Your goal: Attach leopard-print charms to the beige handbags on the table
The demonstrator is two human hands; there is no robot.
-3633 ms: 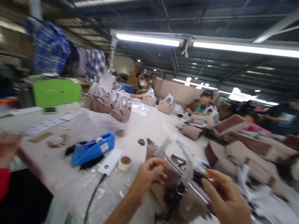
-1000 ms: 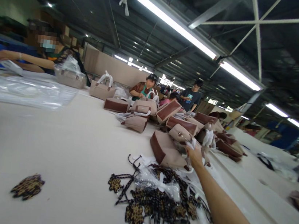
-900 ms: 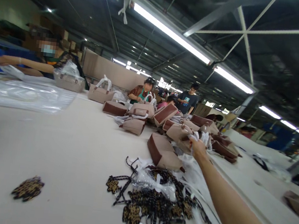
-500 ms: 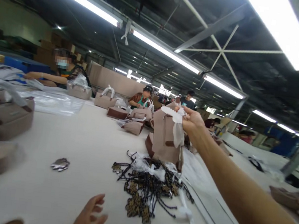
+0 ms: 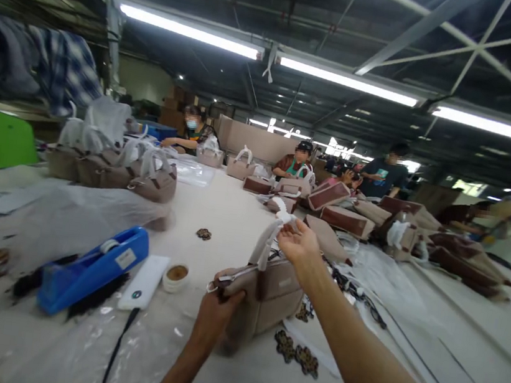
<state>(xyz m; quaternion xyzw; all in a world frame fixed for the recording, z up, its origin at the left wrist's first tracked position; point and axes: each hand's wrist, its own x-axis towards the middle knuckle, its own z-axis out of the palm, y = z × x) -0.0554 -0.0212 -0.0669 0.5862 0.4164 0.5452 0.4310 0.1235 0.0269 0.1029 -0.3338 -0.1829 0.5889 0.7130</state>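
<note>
A taupe handbag (image 5: 277,292) with handles wrapped in white sits upright close in front of me. My right hand (image 5: 299,242) is closed around the top of its wrapped handle. At the bag's near left end, my left hand (image 5: 213,315) grips the side by the zipper end and metal ring. Beside the bag's base lie brown flower-shaped charms (image 5: 295,352). Black braided cords (image 5: 358,290) show behind my right forearm, partly hidden by it.
To the left are a blue tape dispenser (image 5: 95,264), a white power bank (image 5: 144,282) with a black cable, and a small round tub (image 5: 175,278). Handbags (image 5: 112,169) stand at the back left; more bags (image 5: 348,221) are piled at the right. Co-workers sit and stand beyond.
My right hand has brought the handbag from over the charm pile nearer to me. My left hand, earlier free with fingers apart, now grips its side. The view has turned left.
</note>
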